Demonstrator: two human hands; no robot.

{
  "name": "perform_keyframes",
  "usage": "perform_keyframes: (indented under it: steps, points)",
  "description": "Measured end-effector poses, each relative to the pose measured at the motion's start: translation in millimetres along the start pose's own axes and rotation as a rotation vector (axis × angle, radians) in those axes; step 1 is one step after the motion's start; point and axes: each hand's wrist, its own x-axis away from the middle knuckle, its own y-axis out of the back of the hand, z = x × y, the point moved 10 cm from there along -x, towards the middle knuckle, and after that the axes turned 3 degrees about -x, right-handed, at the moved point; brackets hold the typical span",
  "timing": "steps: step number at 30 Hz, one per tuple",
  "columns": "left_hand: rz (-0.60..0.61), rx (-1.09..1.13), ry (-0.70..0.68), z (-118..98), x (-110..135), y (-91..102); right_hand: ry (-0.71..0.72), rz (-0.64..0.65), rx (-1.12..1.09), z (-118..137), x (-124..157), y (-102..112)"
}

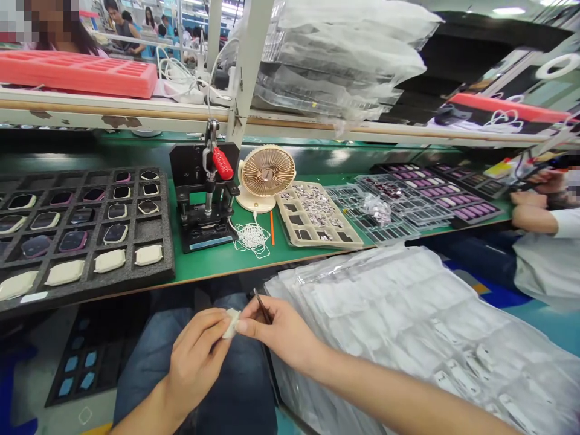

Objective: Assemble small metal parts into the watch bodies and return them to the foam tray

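Note:
Over my lap, my left hand (196, 356) pinches a small white part (231, 323) between thumb and fingers. My right hand (276, 332) meets it from the right, its fingertips touching the same part, and holds dark tweezers (261, 305) that stick up from the fingers. Both hands are below the front edge of the green bench (226, 257).
On the bench are a black foam tray (156, 266) of watch-like cases, a black hand press (206, 199) with a red handle, a small beige fan (266, 175) and beige and clear part trays (317, 214). Clear bags (408, 326) are piled at my right. Another person's arm (534, 217) rests at far right.

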Motion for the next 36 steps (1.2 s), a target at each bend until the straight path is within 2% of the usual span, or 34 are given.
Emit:
perform_keyframes:
  steps: [4,8,10,17,21,26,29,31,32,34,36]
  points:
    - [-0.022,0.007,0.043,4.8,0.5,3.7,0.058,-0.036,0.129,5.8,-6.2,5.0]
    - [-0.036,0.045,0.091,8.8,-2.4,8.6,0.056,0.127,0.168,10.9,-8.9,-10.0]
    - [-0.041,0.069,0.092,8.6,-4.4,10.5,0.041,0.164,0.158,13.4,-8.4,-13.7]
    - [-0.044,0.085,0.097,7.7,-5.3,9.5,0.109,0.126,0.314,22.6,-4.2,-13.6]
    - [-0.048,0.089,0.109,6.9,-6.2,9.4,0.124,0.14,0.326,22.8,-4.0,-15.3]
    - [-0.061,0.071,0.09,1.5,-6.1,11.5,0.169,0.036,0.34,27.4,-0.3,-13.7]
    - [-0.065,0.065,0.119,3.4,-7.4,11.3,0.219,0.059,0.422,34.3,-0.3,-16.9]
    - [-0.045,0.081,0.24,17.9,-12.6,7.1,0.334,0.107,0.577,54.4,-6.3,-18.8]
    - [-0.028,0.096,0.314,28.0,-16.7,4.0,0.447,0.092,0.686,74.0,-10.2,-17.7]
    - [0.022,0.103,0.41,46.1,-29.4,-2.8,0.722,-0.04,0.895,127.6,-15.3,-12.5]
    - [0.052,0.048,0.394,58.4,-47.9,-5.8,0.943,-0.254,1.023,185.7,-15.2,-5.7]
